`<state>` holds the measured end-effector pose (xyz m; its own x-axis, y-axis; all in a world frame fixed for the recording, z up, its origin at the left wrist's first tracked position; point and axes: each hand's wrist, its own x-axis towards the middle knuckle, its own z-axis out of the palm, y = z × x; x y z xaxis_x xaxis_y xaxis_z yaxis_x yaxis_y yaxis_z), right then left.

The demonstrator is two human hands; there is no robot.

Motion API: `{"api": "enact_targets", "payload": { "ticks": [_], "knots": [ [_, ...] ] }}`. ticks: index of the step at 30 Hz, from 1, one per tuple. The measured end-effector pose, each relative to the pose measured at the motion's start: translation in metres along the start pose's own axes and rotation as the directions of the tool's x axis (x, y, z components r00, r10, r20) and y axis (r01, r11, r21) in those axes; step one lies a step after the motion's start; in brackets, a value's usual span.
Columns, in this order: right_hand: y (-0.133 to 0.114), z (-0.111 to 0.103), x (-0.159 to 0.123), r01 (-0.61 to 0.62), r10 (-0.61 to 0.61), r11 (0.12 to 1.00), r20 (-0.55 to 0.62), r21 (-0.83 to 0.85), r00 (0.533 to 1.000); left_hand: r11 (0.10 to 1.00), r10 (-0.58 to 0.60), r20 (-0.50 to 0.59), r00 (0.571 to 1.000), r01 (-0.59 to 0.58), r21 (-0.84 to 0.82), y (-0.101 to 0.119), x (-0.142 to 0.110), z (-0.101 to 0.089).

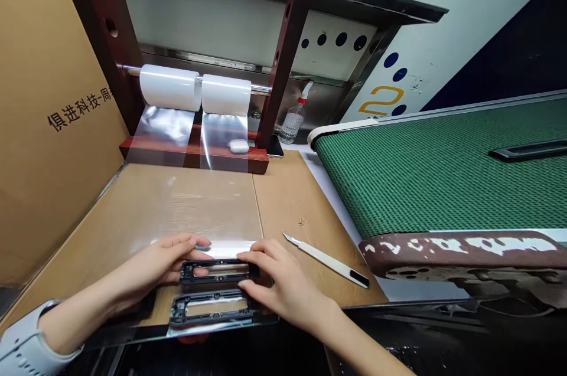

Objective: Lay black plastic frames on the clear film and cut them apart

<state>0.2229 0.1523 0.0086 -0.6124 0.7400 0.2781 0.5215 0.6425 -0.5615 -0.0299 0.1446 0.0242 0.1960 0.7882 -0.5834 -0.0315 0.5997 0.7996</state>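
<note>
A black rectangular plastic frame with a long open window is held near the front edge of the work surface. My right hand pinches its right end between thumb and fingers. At its left end, my left hand is closed around the edge, and a fingertip shows through the window. A second, similar black frame lies just in front, on clear film at the edge. To the right of my right hand rests a white-handled craft knife, its blade pointing up and left.
Two rolls of clear film hang on a rod in a dark red wooden stand, their film drawn forward. An earbud case sits on its base. A spray bottle stands behind. A green conveyor belt carrying another black frame runs at right; a cardboard box stands left.
</note>
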Motion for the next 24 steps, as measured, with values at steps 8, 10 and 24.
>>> {"api": "enact_targets", "payload": {
  "ticks": [8,10,24],
  "knots": [
    [-0.002,-0.001,0.002,-0.067,0.063,0.996,0.063,0.066,0.996,1.0,0.013,-0.002,1.0,-0.013,-0.025,0.0,0.0,0.002],
    [-0.003,-0.002,0.003,-0.085,0.079,0.993,0.078,0.08,0.994,1.0,0.023,-0.011,1.0,-0.023,-0.018,0.0,-0.002,0.002],
    [-0.002,-0.003,-0.002,-0.143,0.142,0.982,0.01,0.122,0.99,0.962,0.194,-0.166,0.967,-0.221,-0.161,0.014,-0.002,0.013]
  ]
}}
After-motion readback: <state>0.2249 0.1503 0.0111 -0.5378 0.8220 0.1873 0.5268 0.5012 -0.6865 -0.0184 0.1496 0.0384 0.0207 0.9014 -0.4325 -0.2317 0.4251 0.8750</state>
